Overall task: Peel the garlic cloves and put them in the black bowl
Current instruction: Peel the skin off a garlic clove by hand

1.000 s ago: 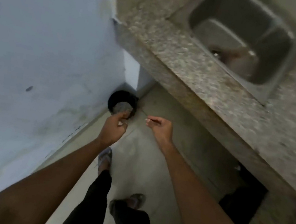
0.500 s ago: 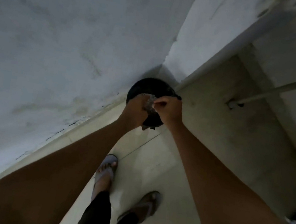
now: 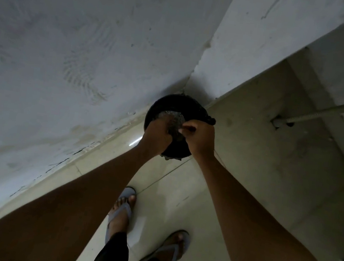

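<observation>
Head view, looking straight down past both forearms, and the landmark here is the black bin [image 3: 175, 108], a round dark container sitting on the floor right in the corner where the two pale walls [image 3: 67, 47] meet. Inside it, a heap of grey, flaky scraps [image 3: 172, 117] shows near its middle; too dim to say exactly what they are. Both hands are right over the bin. The left hand [image 3: 157, 133] covers the bin's near-left part, fingers curled inward toward the heap, though whether they grip anything is hidden from here. The right hand [image 3: 200, 138] covers the bin's near-right part, its thumb and fingertips pinched together on something tiny and pale, too small to make out. The two hands nearly touch above the bin's centre.

No garlic clove and no black bowl can be identified with any certainty in this dim shot.

Nearer the camera than the bin, on the pale tiled floor [image 3: 240, 163], stand the person's two feet in grey flip-flops: left foot [image 3: 121, 210] closer to the bin, right foot [image 3: 173, 249] farther back, dark trouser legs above them. Well to the right of the bin, a thin grey pipe [image 3: 325, 111] runs diagonally down to a fitting at the floor.
</observation>
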